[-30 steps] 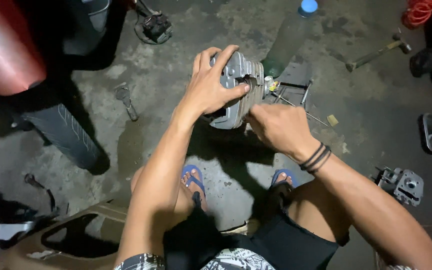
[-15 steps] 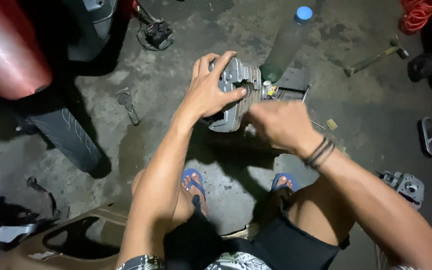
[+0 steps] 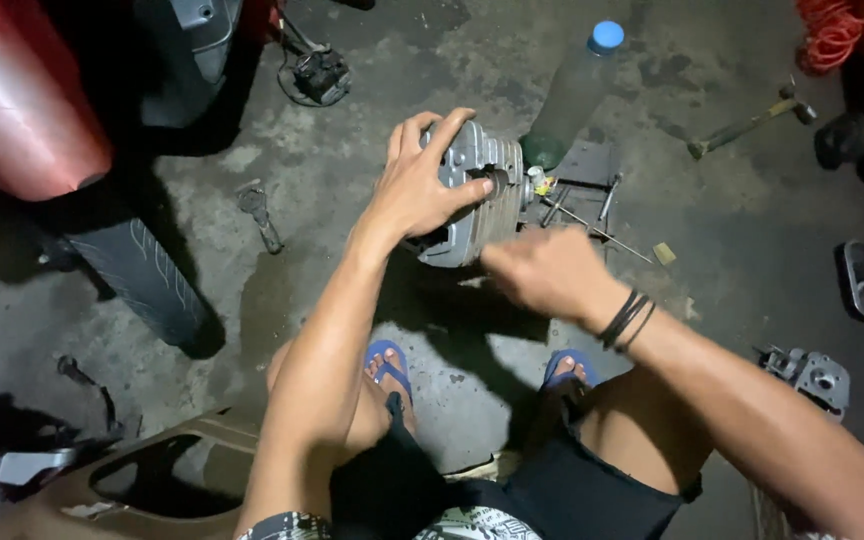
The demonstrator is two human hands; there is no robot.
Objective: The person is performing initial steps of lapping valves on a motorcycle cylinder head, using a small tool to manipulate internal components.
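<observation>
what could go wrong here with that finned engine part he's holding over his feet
The left hand alone grips the finned metal cylinder from above; the right hand is blurred beside it, so whether it supports it is unclear. If it slipped, it might land on the toes in the blue flip-flops. Its fins could also pinch or scrape bare fingers. The upright plastic bottle close behind might get knocked over.

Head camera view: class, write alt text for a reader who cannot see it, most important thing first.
A person squatting on a stained concrete floor grips a finned grey metal engine part with the left hand, while the blurred right hand is beside it. Around them lie a blue-capped plastic bottle, a hammer, thin metal rods and a red panel.
</observation>
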